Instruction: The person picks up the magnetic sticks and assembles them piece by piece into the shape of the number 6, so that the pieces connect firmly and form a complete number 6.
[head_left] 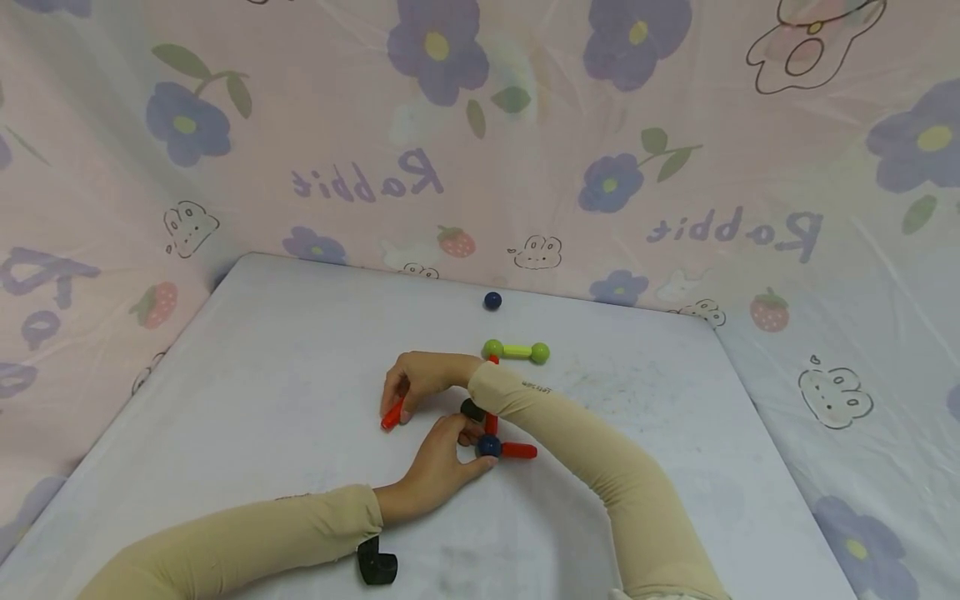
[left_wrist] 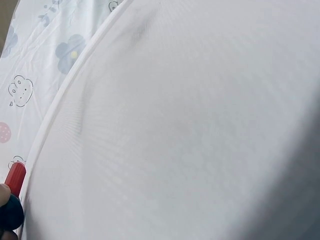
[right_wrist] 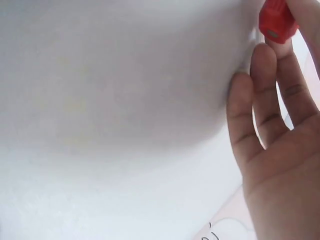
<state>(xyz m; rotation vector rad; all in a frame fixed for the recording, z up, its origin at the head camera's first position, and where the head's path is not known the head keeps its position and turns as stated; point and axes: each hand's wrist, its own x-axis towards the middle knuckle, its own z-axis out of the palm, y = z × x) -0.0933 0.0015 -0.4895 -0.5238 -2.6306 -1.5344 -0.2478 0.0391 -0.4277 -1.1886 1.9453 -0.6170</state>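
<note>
My left hand holds a dark blue ball between thumb and fingers, low over the white table. From that ball one red rod points right and another red rod runs away from me, passing behind my right wrist. The left wrist view catches only the ball and a red rod at its lower left edge. Farther left, my right hand pinches a separate red rod. Its faceted end shows between thumb and fingers in the right wrist view.
Beyond my right wrist lies a green rod with a green ball at each end; a bit of red touches its left ball. Another dark blue ball sits near the table's back edge. Patterned cloth hangs around the table.
</note>
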